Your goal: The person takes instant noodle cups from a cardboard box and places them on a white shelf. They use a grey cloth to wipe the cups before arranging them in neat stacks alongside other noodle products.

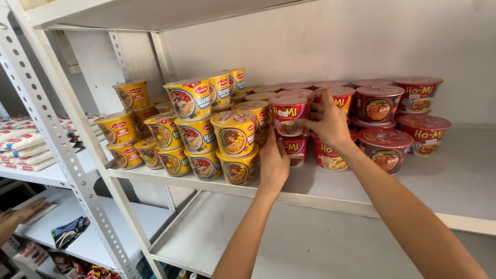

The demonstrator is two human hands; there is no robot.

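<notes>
- White metal shelf [320, 199] spans the view, its board carrying rows of instant-noodle cups; a perforated upright post [62, 150] stands at its left end, against a white wall [330, 41].
- Yellow noodle cups [204, 132] fill the left half of the shelf, stacked two and three high, some with blue panels on their sides.
- Red noodle bowls [408, 111] fill the right half, stacked two high, their foil lids facing up.
- The right hand [328, 121] reaches in from the lower right; its grip is spread around the side of an upper red bowl [288, 114], fingertips touching its rim and wall. That bowl sits on top of a lower red bowl [295, 149], just beside the yellow stack, at the middle of the shelf.
- The left hand [274, 165] comes up from below; its grip is flat and open, fingers pressed against the lower red bowl, just beside a yellow cup [238, 168] at the stack's base.
- A neighbouring shelf [46, 175] at far left holds white packets [23, 147].
- Another person's hand [20, 212] lies on a lower shelf at the far left edge, near a dark foil pouch [70, 232].
</notes>
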